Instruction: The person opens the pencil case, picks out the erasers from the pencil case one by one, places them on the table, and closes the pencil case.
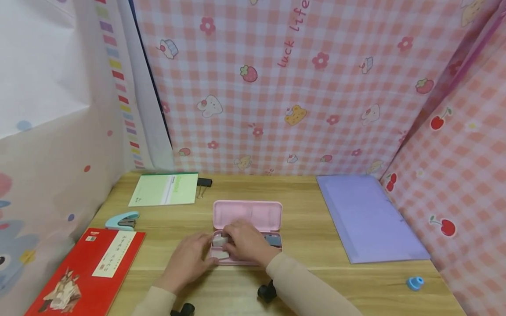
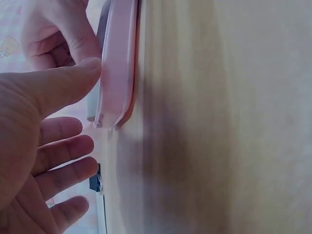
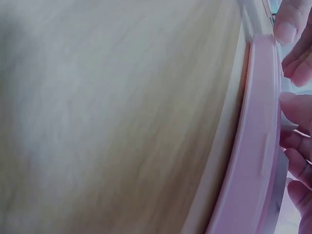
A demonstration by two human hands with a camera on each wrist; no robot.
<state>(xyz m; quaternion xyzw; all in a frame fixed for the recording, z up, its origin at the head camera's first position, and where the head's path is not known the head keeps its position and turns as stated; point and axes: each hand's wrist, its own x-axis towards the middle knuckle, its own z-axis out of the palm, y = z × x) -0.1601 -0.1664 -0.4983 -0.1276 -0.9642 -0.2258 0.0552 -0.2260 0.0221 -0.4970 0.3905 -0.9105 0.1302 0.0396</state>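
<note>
— Hands: left hand (image 1: 189, 260) at near left corner of pink pencil case (image 1: 247, 213), fingers straight and relaxed, thumb tip (image 2: 83, 70) against case rim, nothing gripped. Right hand (image 1: 248, 242) over tray of case, fingers curled down onto a whitish eraser-like block (image 1: 221, 240); actual grip on block: cannot tell.

— Location of case?

— Centre of wooden table (image 1: 308, 237), lid open and lying flat toward far side, tray toward person.

— Remaining stock, largest first?

— Purple folder (image 1: 367, 218), right side of table, well apart from case. Red book (image 1: 88, 272), near left corner. Green notebook (image 1: 164, 189), far left. Blue stapler (image 1: 122, 220), between notebook and red book. Black binder clip (image 1: 204, 182), just beside notebook's right edge. Small blue round item (image 1: 415, 283), near right edge, kind not identifiable.
</note>
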